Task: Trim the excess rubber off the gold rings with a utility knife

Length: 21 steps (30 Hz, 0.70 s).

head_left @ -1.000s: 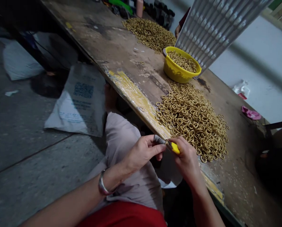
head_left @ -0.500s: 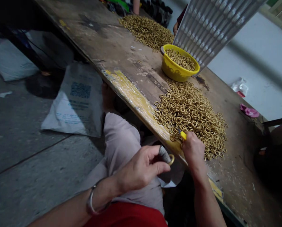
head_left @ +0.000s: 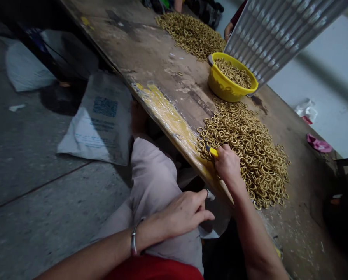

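Note:
My right hand (head_left: 228, 165) is closed around a yellow-handled craft knife (head_left: 214, 152). Its dark blade points left, at the near edge of a heap of brass-coloured rings (head_left: 246, 144). Over my lap, my left hand (head_left: 185, 214) has thumb and forefinger apart, with no ring showing between them. Part of a grey wrap (head_left: 210, 195) shows at its forefinger tip; the other fingers are curled partly out of sight.
Behind the heap stands a yellow basin (head_left: 229, 87) full of rings, against a leaning ribbed clear panel (head_left: 275, 35). A second ring heap (head_left: 191, 35) lies farther along the wooden table (head_left: 127, 42), near another person's hand (head_left: 228, 30). A printed sack (head_left: 100, 128) rests on the floor.
The ring held in my left hand is no longer visible there; that hand has turned palm down and its fingers have parted. My right hand has shifted left with the knife, along the heap's edge.

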{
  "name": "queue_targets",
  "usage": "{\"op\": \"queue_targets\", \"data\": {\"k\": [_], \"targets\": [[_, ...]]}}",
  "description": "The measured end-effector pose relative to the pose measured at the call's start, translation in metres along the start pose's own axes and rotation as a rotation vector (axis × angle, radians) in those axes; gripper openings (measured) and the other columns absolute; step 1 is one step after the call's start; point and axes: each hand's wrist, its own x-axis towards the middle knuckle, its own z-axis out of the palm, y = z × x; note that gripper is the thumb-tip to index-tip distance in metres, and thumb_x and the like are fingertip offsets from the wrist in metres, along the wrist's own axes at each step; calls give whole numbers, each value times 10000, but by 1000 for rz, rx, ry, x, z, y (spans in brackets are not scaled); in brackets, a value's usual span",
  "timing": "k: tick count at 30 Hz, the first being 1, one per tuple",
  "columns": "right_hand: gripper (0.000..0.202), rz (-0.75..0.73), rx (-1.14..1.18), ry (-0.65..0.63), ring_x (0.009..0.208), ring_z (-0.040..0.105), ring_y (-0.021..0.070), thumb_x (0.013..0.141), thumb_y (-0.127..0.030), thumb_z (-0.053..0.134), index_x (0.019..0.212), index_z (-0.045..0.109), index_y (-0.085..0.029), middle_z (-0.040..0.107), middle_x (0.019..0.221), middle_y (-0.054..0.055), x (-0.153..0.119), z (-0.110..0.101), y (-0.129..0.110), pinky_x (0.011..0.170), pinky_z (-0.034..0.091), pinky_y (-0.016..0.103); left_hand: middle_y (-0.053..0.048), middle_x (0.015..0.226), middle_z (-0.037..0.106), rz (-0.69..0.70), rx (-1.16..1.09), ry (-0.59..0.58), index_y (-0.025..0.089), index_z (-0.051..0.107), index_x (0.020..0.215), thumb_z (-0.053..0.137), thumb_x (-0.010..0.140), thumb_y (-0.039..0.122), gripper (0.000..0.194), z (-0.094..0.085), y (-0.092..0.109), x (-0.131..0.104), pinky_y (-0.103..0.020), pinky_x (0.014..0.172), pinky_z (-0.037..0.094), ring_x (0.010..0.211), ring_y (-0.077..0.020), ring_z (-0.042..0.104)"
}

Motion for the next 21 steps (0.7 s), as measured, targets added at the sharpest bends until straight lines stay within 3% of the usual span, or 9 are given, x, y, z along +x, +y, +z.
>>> {"op": "queue_targets", "data": {"k": [3,5,7,9,12,16,19,21], "targets": [[152,-9,207,100,690,527,147,903,-205,541,803,651,-173,607,880,57,-7,-3,8,608,321,269,9,719,670,52,-99,204,189,564,772,644,897,281,175,-9,-10,5,-264,609,415,654,-148,610],[227,-11,525,120,613,462,129,886,-293,557,683,564,-192,533,715,8,-18,-10,12,580,320,260,-6,788,689,110,-127,407,184,582,822,615,910,225,102,-16,-14,9,-269,664,459,701,-148,624],[288,7,907,-22,523,390,109,859,-396,577,648,519,-208,443,585,-40,-30,-16,13,518,306,249,-11,805,675,194,-95,583,182,588,842,600,912,183,71,-22,-16,12,-278,694,478,713,-148,610],[323,42,1251,-253,460,351,93,803,-482,629,660,523,-212,404,519,-67,-41,-20,12,458,288,237,-11,794,651,296,-52,652,179,595,837,602,913,164,77,-28,-14,12,-280,698,485,716,-150,595],[377,100,1600,-488,427,344,76,707,-518,729,667,518,-208,408,496,-80,-51,-18,6,410,276,215,-33,844,661,396,-72,603,166,633,867,599,922,150,66,-31,-8,10,-289,737,500,786,-166,612],[384,168,1749,-574,438,347,72,658,-482,791,703,531,-203,438,527,-77,-58,-11,-1,391,263,198,-36,833,667,351,-184,518,153,670,842,620,896,154,74,-30,-2,4,-290,747,493,794,-169,612],[398,127,1642,-507,458,335,81,748,-561,710,716,532,-206,429,555,-70,-68,-11,-4,407,257,210,-25,775,661,215,-337,461,150,665,811,636,865,212,87,-29,0,1,-273,677,475,730,-156,595],[390,31,1421,-314,490,340,93,861,-555,599,703,525,-207,405,571,-62,-79,-14,-4,452,269,224,-10,711,639,133,-468,410,151,645,806,639,853,279,136,-29,1,1,-262,626,461,667,-143,571]]}}
